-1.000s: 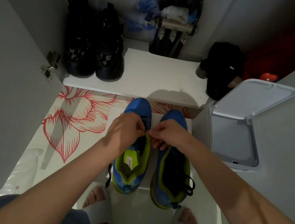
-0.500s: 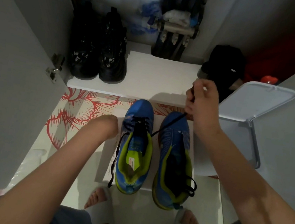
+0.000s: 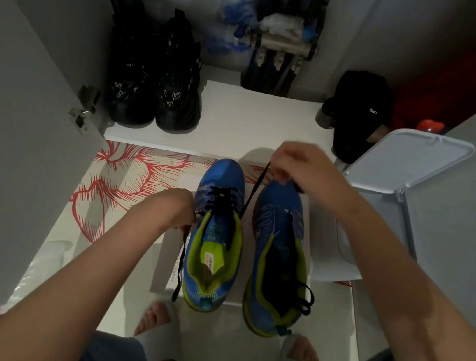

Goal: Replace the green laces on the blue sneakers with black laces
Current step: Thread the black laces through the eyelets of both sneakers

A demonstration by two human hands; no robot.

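Observation:
Two blue sneakers with lime-green lining stand side by side on a white sheet. The left sneaker [image 3: 215, 238] has a black lace [image 3: 223, 198] crossed through its front eyelets. My left hand [image 3: 176, 207] pinches one end of that lace beside the shoe, and the loose tail hangs down along it. My right hand [image 3: 297, 165] pinches the other end, raised taut above the toe of the right sneaker [image 3: 278, 247]. A bunched black lace [image 3: 304, 299] lies at the right sneaker's heel. No green lace is in view.
A pair of black shoes [image 3: 155, 83] stands on the white shelf [image 3: 254, 121] at the back left. A black cap [image 3: 359, 111] lies at the back right. An open white bin [image 3: 407, 185] stands right of the sneakers. My sandalled feet are just below them.
Both hands left the left sneaker's tongue and drew the lace ends apart. My right hand rose to the upper right, then dropped toward the right sneaker's toe. My left hand stayed beside the shoe.

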